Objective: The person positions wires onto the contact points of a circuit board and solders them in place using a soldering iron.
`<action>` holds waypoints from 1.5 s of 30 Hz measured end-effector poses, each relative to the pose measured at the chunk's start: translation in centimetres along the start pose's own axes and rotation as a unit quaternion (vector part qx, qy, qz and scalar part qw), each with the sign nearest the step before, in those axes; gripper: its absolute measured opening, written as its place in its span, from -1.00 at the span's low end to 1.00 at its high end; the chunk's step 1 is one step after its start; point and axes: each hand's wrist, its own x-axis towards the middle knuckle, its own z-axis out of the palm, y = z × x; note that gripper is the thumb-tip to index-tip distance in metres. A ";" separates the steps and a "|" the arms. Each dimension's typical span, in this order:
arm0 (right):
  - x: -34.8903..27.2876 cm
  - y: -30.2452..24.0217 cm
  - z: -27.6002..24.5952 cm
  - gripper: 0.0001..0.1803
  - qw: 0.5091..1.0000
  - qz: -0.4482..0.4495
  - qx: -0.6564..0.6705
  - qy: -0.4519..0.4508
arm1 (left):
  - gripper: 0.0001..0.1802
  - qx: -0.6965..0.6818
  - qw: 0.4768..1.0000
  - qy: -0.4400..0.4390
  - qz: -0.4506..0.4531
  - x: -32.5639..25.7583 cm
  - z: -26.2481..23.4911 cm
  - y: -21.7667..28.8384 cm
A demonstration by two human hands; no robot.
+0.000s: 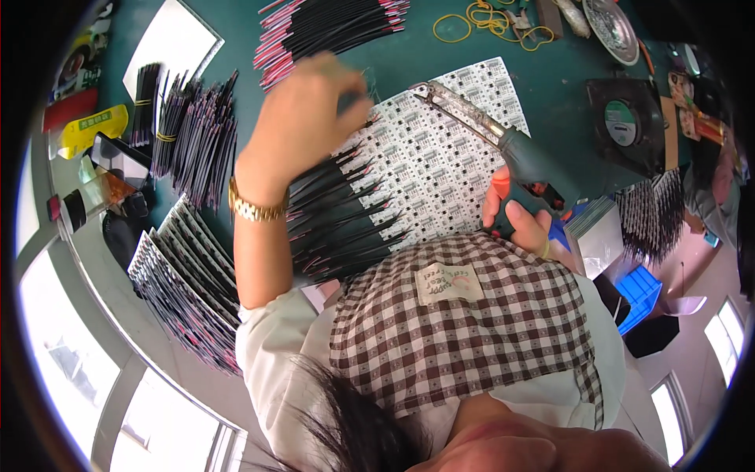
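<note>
On the green bench we see a white panel of small circuit boards (440, 157), thin and probably brittle, best held by its edges. Black-and-red wire leads (338, 212) lie fanned across its left half, light and limp. Our left hand (303, 118) pinches what seems one lead's end; our right hand (519, 216) grips the soldering gun (503, 141) by its handle.

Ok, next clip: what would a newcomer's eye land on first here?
The white panel of small circuit boards at centre, with black red-tipped wires fanned across its left side. The left hand reaches over it; the right hand grips a soldering gun pointed at its top edge.
</note>
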 end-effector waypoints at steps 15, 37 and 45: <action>-0.3 1.9 0.3 -0.61 0.987 -0.061 0.103 0.103 | -0.75 0.241 0.959 0.141 -0.036 3.8 4.5 -1.7; 0.8 2.0 0.5 -0.66 0.983 -0.097 0.116 0.106 | -0.75 -0.426 0.741 0.514 -0.072 -3.1 0.6 -3.7; 0.3 1.6 0.5 -0.67 0.985 -0.077 0.106 0.108 | -0.88 -0.454 0.763 0.455 -0.066 -3.4 -1.6 -1.2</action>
